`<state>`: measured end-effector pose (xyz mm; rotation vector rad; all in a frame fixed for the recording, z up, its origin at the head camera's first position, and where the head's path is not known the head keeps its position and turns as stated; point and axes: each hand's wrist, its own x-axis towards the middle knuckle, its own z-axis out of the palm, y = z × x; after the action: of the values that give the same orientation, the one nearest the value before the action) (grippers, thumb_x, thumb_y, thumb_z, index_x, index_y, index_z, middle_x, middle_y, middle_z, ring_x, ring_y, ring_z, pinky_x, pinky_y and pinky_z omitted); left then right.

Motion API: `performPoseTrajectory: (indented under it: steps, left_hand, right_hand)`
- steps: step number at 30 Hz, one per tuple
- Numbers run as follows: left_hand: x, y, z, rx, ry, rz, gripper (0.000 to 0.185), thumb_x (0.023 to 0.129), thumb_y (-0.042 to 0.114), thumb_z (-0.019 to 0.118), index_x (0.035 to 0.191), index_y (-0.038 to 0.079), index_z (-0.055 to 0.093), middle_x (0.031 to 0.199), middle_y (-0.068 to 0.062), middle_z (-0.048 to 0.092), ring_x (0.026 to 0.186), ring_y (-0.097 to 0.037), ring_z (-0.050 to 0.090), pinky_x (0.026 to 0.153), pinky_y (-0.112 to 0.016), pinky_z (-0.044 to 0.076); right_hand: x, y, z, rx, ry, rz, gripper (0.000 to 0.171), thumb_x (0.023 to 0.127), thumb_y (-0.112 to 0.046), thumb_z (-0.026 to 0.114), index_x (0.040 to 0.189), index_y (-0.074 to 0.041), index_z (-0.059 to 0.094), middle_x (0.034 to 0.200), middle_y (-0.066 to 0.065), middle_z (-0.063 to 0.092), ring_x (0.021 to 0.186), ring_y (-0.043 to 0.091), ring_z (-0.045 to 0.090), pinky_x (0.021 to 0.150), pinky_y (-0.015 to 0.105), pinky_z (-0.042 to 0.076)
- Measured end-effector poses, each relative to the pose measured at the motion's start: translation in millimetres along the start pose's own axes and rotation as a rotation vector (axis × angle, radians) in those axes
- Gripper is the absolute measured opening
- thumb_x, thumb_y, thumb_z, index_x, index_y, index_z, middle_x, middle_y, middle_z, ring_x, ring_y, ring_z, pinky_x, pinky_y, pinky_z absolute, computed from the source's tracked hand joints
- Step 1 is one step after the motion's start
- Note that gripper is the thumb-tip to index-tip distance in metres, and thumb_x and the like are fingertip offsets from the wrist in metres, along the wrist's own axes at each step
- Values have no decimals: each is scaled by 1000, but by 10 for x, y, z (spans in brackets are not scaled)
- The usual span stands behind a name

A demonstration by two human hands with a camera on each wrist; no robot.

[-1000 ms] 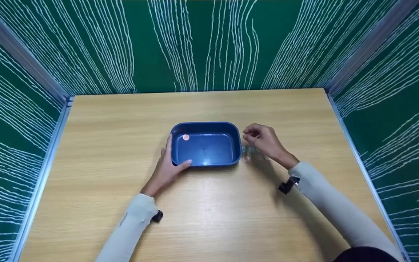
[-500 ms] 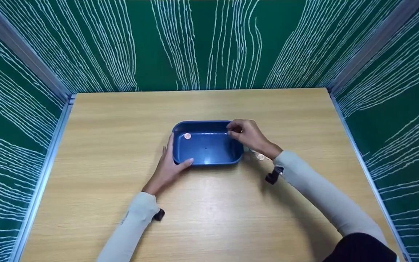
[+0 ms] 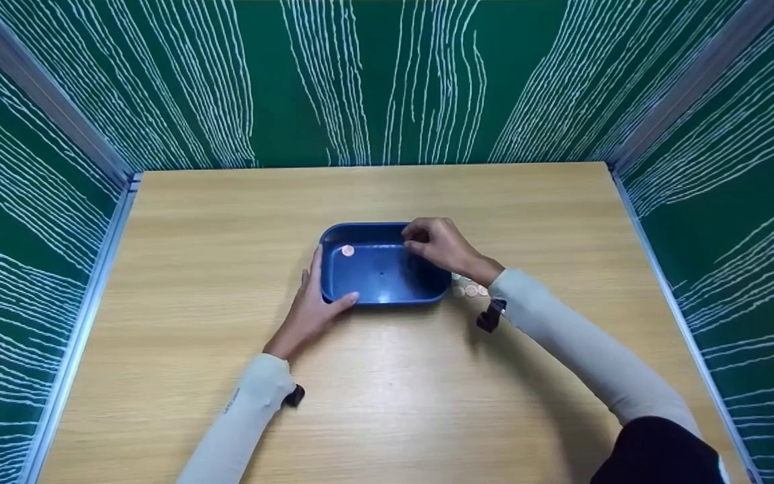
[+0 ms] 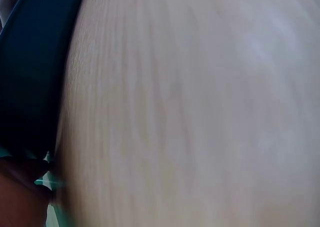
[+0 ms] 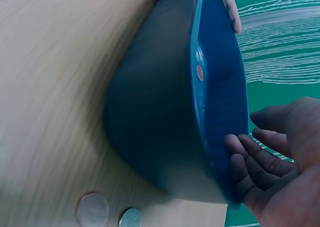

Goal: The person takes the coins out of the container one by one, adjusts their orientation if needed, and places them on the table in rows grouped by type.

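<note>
A blue plastic tub point(image 3: 383, 296) stands on the table, with one copper-coloured coin point(image 3: 348, 250) inside near its back left corner. My left hand point(image 3: 310, 306) holds the tub's left end, thumb over the front rim and fingers along the side wall. Over the tub's right end is my right hand point(image 3: 444, 243), fingers bent, with thumb and index fingertips close together. Whether a coin sits between those tips is hidden. Several coins point(image 3: 471, 290) lie on the table just right of the tub, partly under the right forearm. The right wrist view shows a silvery coin point(image 5: 92, 209) beside the tub.
The wooden table point(image 3: 226, 235) ends at metal rails and green panels point(image 3: 293, 81) with wavy white lines at the back and both sides. Dark wrist cameras point(image 3: 491, 316) sit on the sleeves.
My right hand has moved left from beside the tub to over its right end. More coins on the table are uncovered. The left hand and the tub stay about where they were.
</note>
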<state>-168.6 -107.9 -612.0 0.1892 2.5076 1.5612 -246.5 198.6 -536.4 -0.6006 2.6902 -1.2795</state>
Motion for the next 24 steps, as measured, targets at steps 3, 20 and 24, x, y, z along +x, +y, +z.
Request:
performPoseTrajectory:
  steps: [3,20,24]
  left_hand:
    - [0,0,3,-4,-2,4,120,96,49,85,178,38,-2,186,-10,6,166,-55,-4,129,-76,12]
    - [-1,-12,-21,19,0,33,121,95,53,84,179,31,0,185,-12,10,166,-54,2,132,-70,13]
    - [4,-13,-13,8,-2,34,121,95,54,84,179,35,-2,185,-10,8,166,-54,1,131,-71,13]
  right_hand:
    - [61,-32,43,-8,-34,3,23,101,-1,75,121,11,77,113,20,79,101,29,74,92,44,62]
    - [308,-65,324,-157,-177,-37,31,102,-11,78,128,6,77,124,21,79,115,31,77,101,47,62]
    - [345,-57,384,-166,-205,-25,33,103,-12,77,131,5,76,127,20,78,119,30,75,103,46,61]
